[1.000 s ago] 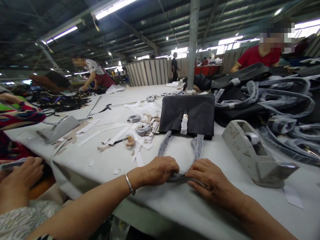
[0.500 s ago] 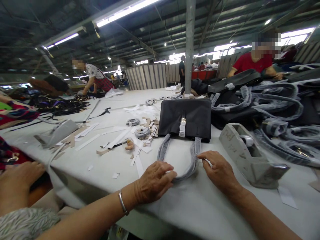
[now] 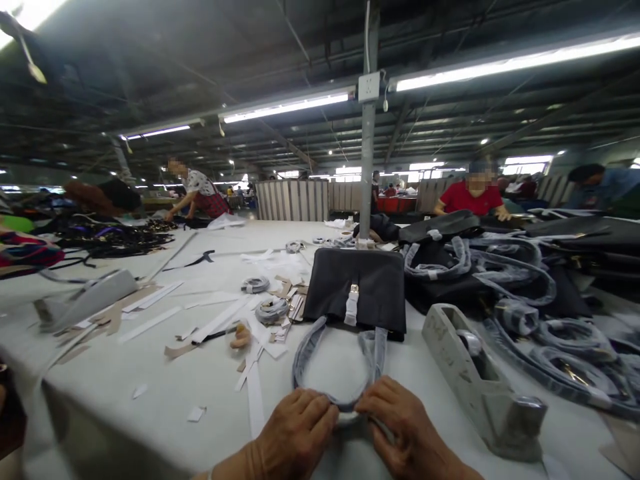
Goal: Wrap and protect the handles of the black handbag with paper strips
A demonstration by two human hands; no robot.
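A black handbag (image 3: pixel 325 287) lies on the white tabletop with its handles toward me. Clear plastic film covers the looped bag handle (image 3: pixel 301 355). My left hand (image 3: pixel 299 430) is closed on the near bend of the loop, from the left. Opposite it, my right hand (image 3: pixel 405 423) grips the same bend, its fingers curled around the wrapped strap. A short stretch of handle shows between the two hands. White wrapping covers the strap under the bag's gold buckle (image 3: pixel 354 289).
Right of the bag stands a grey tape dispenser (image 3: pixel 483 387). Beyond it are piled black bags (image 3: pixel 440 293) and plastic-wrapped straps (image 3: pixel 575 337). Paper strips (image 3: pixel 220 323) and coiled straps (image 3: pixel 271 311) litter the left. A metal post (image 3: pixel 367 167) rises behind; people work across the table.
My right hand has moved from beside the handle onto its near bend and closed there. My left hand still holds the loop. The camera view has tilted up.
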